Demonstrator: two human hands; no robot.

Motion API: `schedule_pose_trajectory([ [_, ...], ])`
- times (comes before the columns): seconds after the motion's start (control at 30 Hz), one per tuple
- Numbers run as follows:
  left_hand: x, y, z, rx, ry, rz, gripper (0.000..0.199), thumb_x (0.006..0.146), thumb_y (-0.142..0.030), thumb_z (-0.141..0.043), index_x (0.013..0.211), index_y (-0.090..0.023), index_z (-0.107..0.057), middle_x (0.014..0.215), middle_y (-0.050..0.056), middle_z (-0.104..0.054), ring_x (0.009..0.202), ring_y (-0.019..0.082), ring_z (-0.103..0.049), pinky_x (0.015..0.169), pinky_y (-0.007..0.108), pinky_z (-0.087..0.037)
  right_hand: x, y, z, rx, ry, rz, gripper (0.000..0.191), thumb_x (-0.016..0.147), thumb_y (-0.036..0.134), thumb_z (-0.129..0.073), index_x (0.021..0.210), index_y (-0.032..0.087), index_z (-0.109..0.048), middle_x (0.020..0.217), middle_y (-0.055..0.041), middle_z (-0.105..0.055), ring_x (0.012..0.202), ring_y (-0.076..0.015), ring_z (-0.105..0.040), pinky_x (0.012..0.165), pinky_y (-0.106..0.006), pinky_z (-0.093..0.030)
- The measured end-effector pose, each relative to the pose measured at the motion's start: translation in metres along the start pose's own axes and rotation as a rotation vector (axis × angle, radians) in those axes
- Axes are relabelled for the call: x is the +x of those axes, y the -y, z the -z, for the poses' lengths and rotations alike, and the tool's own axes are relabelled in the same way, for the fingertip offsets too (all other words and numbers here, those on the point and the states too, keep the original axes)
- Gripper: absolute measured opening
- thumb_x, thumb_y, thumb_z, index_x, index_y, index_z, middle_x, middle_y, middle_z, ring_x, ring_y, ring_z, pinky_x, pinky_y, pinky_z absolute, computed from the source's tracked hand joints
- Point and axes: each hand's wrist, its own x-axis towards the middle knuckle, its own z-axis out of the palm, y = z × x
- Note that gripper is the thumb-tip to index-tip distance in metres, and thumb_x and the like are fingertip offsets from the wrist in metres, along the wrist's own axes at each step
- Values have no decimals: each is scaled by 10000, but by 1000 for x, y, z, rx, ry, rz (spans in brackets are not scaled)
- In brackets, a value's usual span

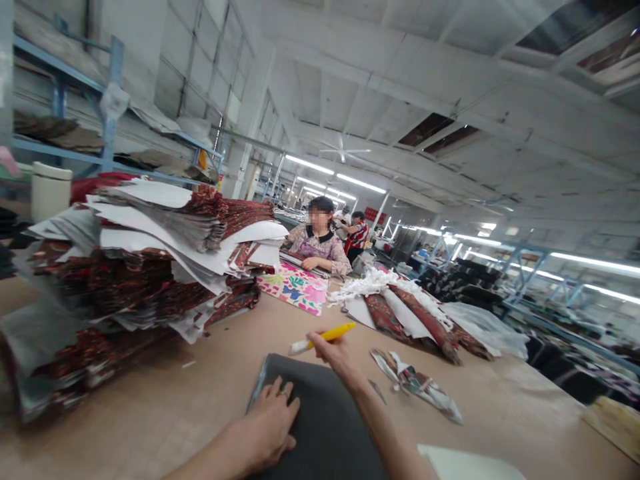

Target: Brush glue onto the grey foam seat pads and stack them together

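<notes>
A dark grey sheet (327, 413) lies on the brown table in front of me, its far left corner showing a lighter edge. My left hand (273, 420) rests on the sheet's left side with fingers spread, and a ring shows on one finger. Above the far edge of the sheet, my right hand (330, 350) grips a yellow pen-shaped tool (340, 331) with a whitish end pointing left. The tool is held clear of the sheet, roughly level.
Tall stacks of red patterned pieces and white sheets (185, 233) stand left. Rolled red fabric (425, 313) lies right, with fabric scraps (420, 383) nearer. A person (320, 243) sits across the table behind a floral sheet (295, 287). A pale sheet (465, 463) lies at bottom right.
</notes>
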Motion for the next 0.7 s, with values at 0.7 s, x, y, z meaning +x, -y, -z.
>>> schedule_pose_trajectory([
  [0.7,7,1,3,46,59,-2,578,769,-214,-482,1328,-104,-386,1415,182,-273,1317,318,-175,1078,460,-200,-4,-76,106,-216,71,-110,123,764,229,-568,730,127,-627,468,76,-442,430,-54,-398,451,-184,-330],
])
